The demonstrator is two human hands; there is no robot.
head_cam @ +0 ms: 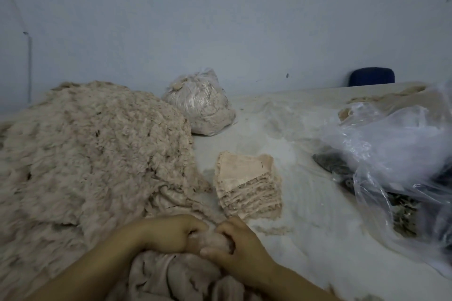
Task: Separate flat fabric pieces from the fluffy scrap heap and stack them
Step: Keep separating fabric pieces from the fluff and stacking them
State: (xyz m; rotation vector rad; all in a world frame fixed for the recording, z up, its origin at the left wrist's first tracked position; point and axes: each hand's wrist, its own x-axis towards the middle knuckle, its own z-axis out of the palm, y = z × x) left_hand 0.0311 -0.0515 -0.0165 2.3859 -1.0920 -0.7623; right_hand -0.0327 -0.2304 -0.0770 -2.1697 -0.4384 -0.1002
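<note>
A big fluffy beige scrap heap [93, 154] covers the left half of the table. A neat stack of flat pinkish fabric pieces [247, 186] stands to its right, in the middle. At the front edge both hands meet over a small beige fabric piece [215, 242]. My left hand [171, 234] grips its left side with curled fingers. My right hand [239, 244] pinches its right side. More crumpled beige cloth [176, 276] lies bunched under my wrists.
A tied clear bag of beige scraps [200, 105] sits at the back by the wall. A crumpled clear plastic bag [391, 144] with dark material inside fills the right side. A blue chair back [371, 77] shows beyond the table's far edge.
</note>
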